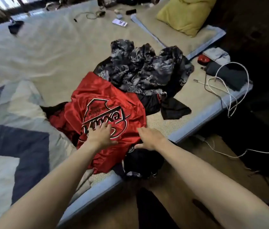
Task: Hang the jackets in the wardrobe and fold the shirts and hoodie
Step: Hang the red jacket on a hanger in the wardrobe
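Both hands are open and flat. The left hand (101, 135) presses down on one shiny red jacket (104, 103) with fingers spread over its big black and white logo; the letters are too blurry to read. The right hand (149, 138) lies at the jacket's near edge, its thumb touching a black garment (143, 160) that hangs over the side of the bed (196, 119). Behind the red jacket sits one crumpled grey and black patterned garment (144, 68). One blue and white quilt (11, 123) lies left, one yellow pillow (186, 13) far right, and one white cable (229, 90) loops off the bed edge
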